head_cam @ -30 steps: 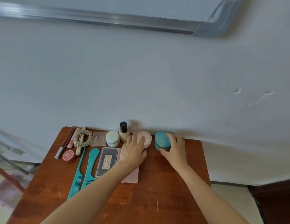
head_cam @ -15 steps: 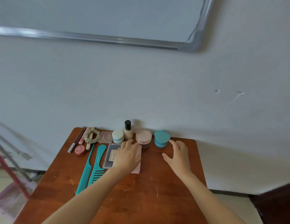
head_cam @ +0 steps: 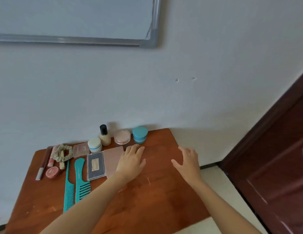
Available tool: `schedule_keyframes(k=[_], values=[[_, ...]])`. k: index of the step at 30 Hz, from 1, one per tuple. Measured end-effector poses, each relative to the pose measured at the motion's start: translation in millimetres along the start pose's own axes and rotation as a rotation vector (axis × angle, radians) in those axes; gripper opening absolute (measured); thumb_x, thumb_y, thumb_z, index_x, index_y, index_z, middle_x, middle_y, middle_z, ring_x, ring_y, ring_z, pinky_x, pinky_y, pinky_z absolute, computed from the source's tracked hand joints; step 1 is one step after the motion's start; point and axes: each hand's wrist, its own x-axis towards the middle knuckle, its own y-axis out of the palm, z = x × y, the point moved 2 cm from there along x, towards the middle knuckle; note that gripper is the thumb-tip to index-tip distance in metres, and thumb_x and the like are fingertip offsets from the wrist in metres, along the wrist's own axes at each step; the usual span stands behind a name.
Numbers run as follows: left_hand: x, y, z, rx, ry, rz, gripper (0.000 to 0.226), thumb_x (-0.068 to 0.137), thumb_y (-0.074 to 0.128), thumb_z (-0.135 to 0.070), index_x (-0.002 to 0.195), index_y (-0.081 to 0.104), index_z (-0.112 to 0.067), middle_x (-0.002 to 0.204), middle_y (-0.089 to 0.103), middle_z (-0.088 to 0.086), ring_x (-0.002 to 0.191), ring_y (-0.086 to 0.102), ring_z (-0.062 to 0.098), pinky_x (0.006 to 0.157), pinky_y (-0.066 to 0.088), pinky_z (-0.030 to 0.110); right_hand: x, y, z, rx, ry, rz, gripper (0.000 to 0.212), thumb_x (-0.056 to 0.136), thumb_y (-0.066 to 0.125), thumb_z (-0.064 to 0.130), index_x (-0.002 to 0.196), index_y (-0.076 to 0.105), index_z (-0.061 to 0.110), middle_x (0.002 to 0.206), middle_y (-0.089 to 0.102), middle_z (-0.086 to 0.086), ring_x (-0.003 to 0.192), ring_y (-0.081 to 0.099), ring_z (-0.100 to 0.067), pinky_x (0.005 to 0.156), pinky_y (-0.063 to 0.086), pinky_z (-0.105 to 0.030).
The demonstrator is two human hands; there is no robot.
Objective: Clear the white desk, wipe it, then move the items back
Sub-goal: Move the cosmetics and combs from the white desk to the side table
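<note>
Fingers point(head_cam: 136, 149), L hand point(head_cam: 131, 162): prob. on palette point(head_cam: 112, 157)

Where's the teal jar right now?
In the head view, the teal jar stands at the back edge of the table against the wall, rightmost in the row, just right of the pink-lidded jar.

Left hand point(head_cam: 131, 163) hides part of the pink palette point(head_cam: 112, 157) (near corner)

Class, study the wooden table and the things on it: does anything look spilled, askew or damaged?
Nothing is spilled or tipped: the teal jar and bottle stand upright, the combs lie side by side. Only wear stands out: a pale scratch on the table and two small dents in the wall.
</note>
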Motion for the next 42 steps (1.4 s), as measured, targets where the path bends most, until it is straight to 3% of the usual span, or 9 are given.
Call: schedule_keyframes(k=[12,21,31,42], values=[[-84.7,5.0,-13.2,-0.102,0.526,0.223,0.046,0.093,0.041,-0.037,0.138,0.035,-0.025,0.147,0.031,0.0,0.136,0.026,0.019,0.11,0.028,0.036,-238.0,2.8,17.2,-0.054,0.565,-0.268,0.057,0.084,0.061,0.036,0.133,0.04,0.019,0.14,0.031,-0.011,0.13,0.027,-0.024,0.107,0.029,-0.034],[-184.7,-6.5,-132.4,-0.198,0.939,0.269,0.047,0.092,0.043,-0.031,0.135,0.037,-0.013,0.141,0.037,0.005,0.128,0.032,0.022,0.104,0.029,0.031,-411.2,-47.8,29.5,-0.146,0.883,-0.55,0.053,0.085,0.062,0.034,0.132,0.043,0.018,0.139,0.034,-0.011,0.131,0.029,-0.025,0.108,0.029,-0.035],[-392.4,-1.3,-234.0,-0.255,1.281,0.396,0.046,0.091,0.042,-0.029,0.135,0.038,-0.014,0.141,0.037,0.003,0.129,0.03,0.021,0.105,0.026,0.031,-650.5,-62.3,73.6,-0.171,1.199,-0.759,0.05,0.084,0.063,0.031,0.129,0.048,0.014,0.138,0.036,-0.012,0.13,0.03,-0.026,0.104,0.034,-0.034],[-645.7,-3.5,-259.4,-0.319,1.492,0.564,0.042,0.093,0.045,-0.029,0.132,0.042,-0.016,0.138,0.04,0.002,0.127,0.033,0.022,0.1,0.033,0.03,-909.9,-59.7,127.7,-0.242,1.436,-0.876,0.048,0.085,0.062,0.034,0.127,0.049,0.016,0.14,0.034,-0.012,0.131,0.029,-0.024,0.101,0.04,-0.036]])
